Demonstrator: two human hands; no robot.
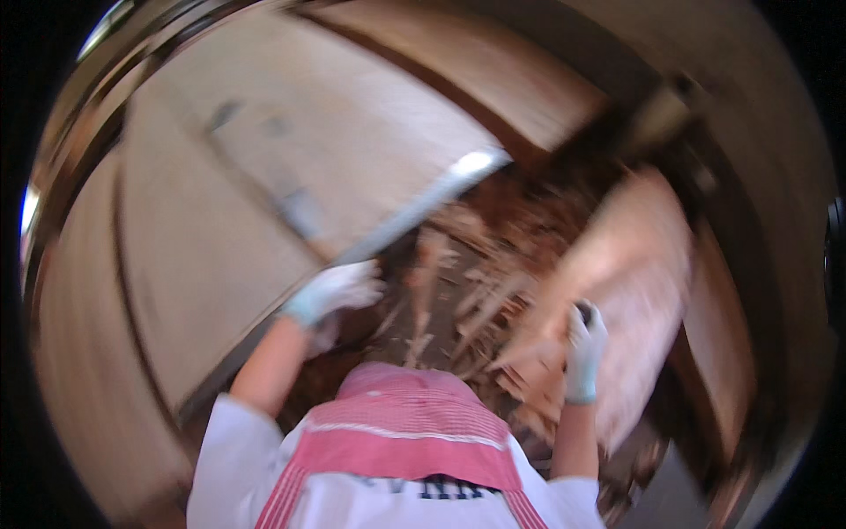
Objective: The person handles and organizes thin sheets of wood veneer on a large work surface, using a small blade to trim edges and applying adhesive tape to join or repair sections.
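Note:
My left hand (342, 289), in a white glove with a pale blue cuff, is closed beside the metal-edged rim of a large pale table (264, 97). A small dark patch shows at its fingertips, but blur hides what it is. My right hand (585, 354), gloved the same way, is curled round a small dark object (583, 310) whose kind I cannot make out. Behind and beside that hand lies a broad stack of thin tan sheets (648, 264), like wood veneer, with ragged edges near me.
Torn strips and scraps (480, 304) litter the floor between the table and the stack. A small blurred object (300, 212) lies on the tabletop. Another pale panel (476, 62) stands beyond the table. A grey flat piece (670, 494) is at the lower right.

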